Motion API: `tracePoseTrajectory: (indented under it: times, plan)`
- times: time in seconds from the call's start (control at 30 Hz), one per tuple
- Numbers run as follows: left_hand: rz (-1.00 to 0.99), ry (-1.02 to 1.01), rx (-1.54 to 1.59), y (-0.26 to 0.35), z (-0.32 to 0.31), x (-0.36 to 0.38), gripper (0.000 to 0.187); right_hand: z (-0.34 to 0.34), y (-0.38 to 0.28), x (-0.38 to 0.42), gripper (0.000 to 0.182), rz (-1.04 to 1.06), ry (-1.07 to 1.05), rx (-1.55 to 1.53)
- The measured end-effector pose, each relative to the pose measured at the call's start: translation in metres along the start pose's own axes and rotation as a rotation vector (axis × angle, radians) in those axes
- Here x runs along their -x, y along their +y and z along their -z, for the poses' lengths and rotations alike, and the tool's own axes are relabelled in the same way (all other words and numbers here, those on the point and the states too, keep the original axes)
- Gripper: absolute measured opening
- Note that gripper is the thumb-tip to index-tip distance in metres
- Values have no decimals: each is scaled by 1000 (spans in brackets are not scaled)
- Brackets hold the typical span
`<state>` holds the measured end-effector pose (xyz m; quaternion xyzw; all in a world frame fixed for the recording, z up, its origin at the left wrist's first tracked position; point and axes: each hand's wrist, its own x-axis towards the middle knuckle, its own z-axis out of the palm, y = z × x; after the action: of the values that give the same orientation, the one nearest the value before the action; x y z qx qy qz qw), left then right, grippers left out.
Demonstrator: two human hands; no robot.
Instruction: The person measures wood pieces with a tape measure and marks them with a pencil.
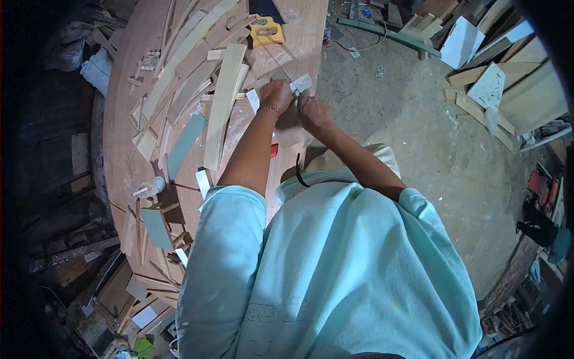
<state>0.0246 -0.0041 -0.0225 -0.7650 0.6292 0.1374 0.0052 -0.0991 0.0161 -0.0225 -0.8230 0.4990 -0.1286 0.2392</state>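
Close to the workbench edge, my two hands meet around a small pale piece, wood-like in colour. My left hand is closed, gripping the near left end of that piece. Curled right beside it is my right hand, its fingers pinched together just under the piece; what they hold is hidden. A thin dark line, perhaps a strip or a gap, runs from the piece up towards a handsaw with a yellow handle. A small white piece lies left of my left hand.
Long wooden strips and a grey-green strip cover the bench's left side, with a clear bottle among them. A red object lies near my left forearm. Boards and offcuts lean at the right, beyond the concrete floor.
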Motion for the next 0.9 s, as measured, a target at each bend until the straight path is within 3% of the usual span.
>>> tracePoseTrajectory:
  times: [0.13,0.23,0.3,0.37,0.43,0.53,0.6,0.7,0.8,0.83,0.9]
  plan:
    - [-18,-72,27,7,17,6,17,4,8,17,20,77,-22,123]
    - [-28,-62,26,5,12,6,17,6,3,13,20,-84,-61,35]
    - [-36,-49,23,1,6,2,17,5,0,-3,30,-41,-106,-24]
    - [-64,44,-30,-5,-5,-2,18,8,-4,-7,30,-8,-66,-16]
    - [-48,13,-20,-2,0,1,17,12,-7,-5,31,25,-34,-3]
    - [-47,-28,-2,7,16,7,16,12,-5,2,29,-148,-103,-82]
    - [-61,-45,5,7,18,9,16,5,1,7,14,18,-29,109]
    - [-68,-58,5,4,11,4,16,0,3,4,16,198,113,278]
    - [-45,9,-10,-1,3,0,15,-10,2,-13,17,262,123,411]
    - [-47,10,-34,0,4,1,15,-11,2,-12,17,265,121,408]
    - [-47,9,-51,2,6,4,14,-6,4,-8,19,151,83,120]
